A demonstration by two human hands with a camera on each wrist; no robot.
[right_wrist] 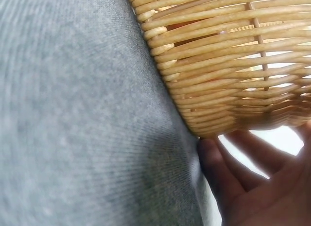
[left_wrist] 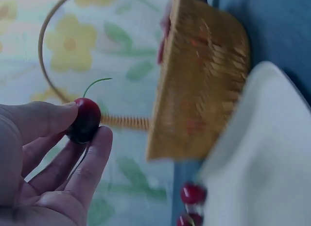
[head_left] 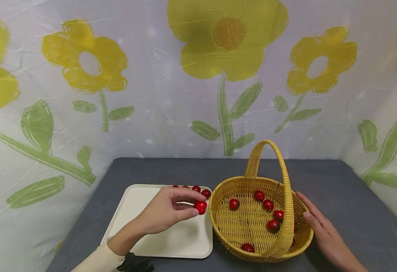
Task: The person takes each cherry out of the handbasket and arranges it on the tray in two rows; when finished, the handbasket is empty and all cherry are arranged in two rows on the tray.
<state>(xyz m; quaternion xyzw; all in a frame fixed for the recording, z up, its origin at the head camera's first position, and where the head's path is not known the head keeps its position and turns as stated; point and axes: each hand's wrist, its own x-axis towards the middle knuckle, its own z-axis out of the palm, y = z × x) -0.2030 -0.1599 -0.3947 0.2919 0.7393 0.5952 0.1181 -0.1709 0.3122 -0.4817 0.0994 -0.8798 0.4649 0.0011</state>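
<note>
My left hand (head_left: 167, 212) is raised over the right half of a cream tray (head_left: 171, 245), close to the basket's left rim. Thumb and fingertips pinch a dark red cherry (left_wrist: 83, 120), which has a thin green stem in the left wrist view; the same cherry (head_left: 200, 207) looks bright red in the head view. A yellow wicker basket (head_left: 227, 223) with a tall arched handle stands right of the tray. Several cherries (head_left: 268, 204) lie inside it. My right hand (head_left: 329, 234) rests against the basket's right side, its fingertips touching the outer weave (right_wrist: 214, 90).
More cherries (head_left: 196, 189) lie along the tray's far edge, partly hidden behind my left hand. The dark grey tabletop (head_left: 351, 196) reaches back to a hanging cloth (head_left: 150, 113) printed with yellow flowers. The basket's handle (head_left: 288, 196) arches high over its right part.
</note>
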